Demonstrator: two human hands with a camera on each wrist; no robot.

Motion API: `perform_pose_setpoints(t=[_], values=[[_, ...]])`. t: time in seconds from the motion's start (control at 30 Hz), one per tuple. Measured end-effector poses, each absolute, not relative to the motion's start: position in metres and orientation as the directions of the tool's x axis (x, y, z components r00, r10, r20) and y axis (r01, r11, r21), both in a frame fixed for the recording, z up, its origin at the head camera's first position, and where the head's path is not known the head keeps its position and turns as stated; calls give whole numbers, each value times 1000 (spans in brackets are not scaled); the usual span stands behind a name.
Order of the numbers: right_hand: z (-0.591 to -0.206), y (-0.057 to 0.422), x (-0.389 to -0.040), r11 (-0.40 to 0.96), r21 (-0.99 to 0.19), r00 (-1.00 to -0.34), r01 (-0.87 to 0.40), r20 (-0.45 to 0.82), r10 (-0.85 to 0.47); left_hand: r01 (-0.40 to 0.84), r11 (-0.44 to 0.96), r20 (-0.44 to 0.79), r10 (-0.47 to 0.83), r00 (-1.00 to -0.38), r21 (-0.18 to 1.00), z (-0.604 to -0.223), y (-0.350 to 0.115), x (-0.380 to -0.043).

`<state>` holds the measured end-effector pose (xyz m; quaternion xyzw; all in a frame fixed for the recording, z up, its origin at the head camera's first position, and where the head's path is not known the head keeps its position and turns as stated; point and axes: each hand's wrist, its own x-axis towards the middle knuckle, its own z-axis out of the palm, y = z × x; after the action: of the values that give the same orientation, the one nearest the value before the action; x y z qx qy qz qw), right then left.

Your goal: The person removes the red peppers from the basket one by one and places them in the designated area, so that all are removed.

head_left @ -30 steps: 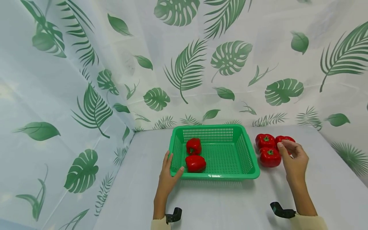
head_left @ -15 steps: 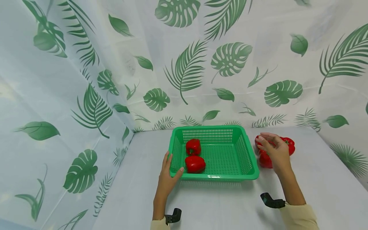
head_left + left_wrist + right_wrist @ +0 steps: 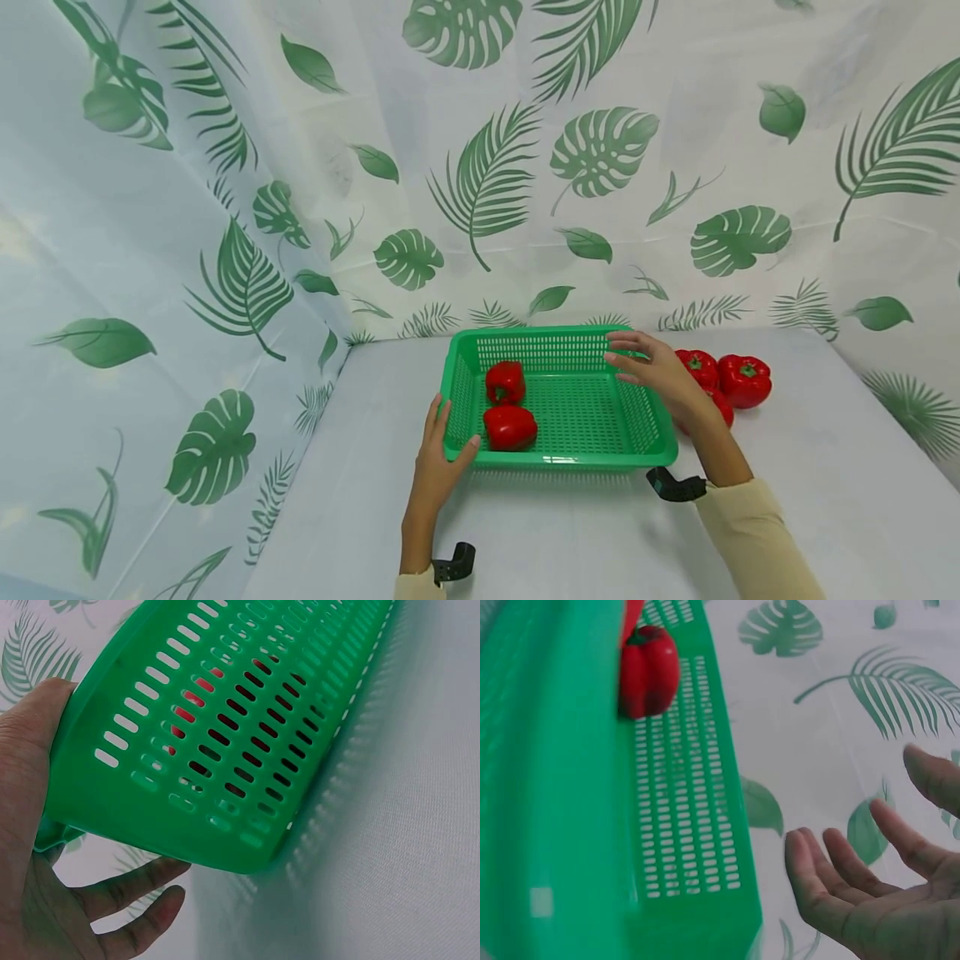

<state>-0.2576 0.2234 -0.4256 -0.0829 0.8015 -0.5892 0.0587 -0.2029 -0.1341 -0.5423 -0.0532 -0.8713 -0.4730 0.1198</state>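
Observation:
A green plastic basket [image 3: 577, 459] stands on the table with two red bell peppers, one pepper [image 3: 506, 382] behind the other pepper [image 3: 511, 428], in its left part. My left hand [image 3: 437, 467] rests at the basket's front left corner, its thumb over the front rim and its fingers straight along the left side. In the left wrist view two fingers [image 3: 131, 889] spread apart from the wall. Above the basket's right back part is my right hand [image 3: 651, 367], empty, fingers loosely bent and apart. Its palm and spread fingers show in the right wrist view.
Three more red bell peppers sit right of the basket: a right one [image 3: 744, 381], a back one [image 3: 698, 367], and a front one [image 3: 721, 403] partly behind my right forearm. A white leaf-print sheet [image 3: 480, 292] hangs behind and left of the white table [image 3: 555, 533].
My right hand has moved left, from the peppers on the right to over the basket, with nothing in it. The left hand, the basket and the peppers stay put.

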Motion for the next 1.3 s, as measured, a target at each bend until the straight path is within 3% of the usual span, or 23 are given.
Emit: perform_pose_setpoints(t=[0.47,0.73,0.87,1.3], values=[[-422,182,-299,359,-932,-838,-46,-160,-521,196,540,249,-27,-968,819,-543,-132,-200],[-433,159,-316,419,-908,-667,7,-316,-674,200,543,255,-27,-967,816,-545,-133,-198],[-442,150,-323,458,-887,-611,57,-394,-687,201,541,255,-26,-967,817,-546,-133,-198],[-464,130,-336,528,-820,-542,220,-553,-633,212,549,265,-17,-964,808,-543,-133,-202]])
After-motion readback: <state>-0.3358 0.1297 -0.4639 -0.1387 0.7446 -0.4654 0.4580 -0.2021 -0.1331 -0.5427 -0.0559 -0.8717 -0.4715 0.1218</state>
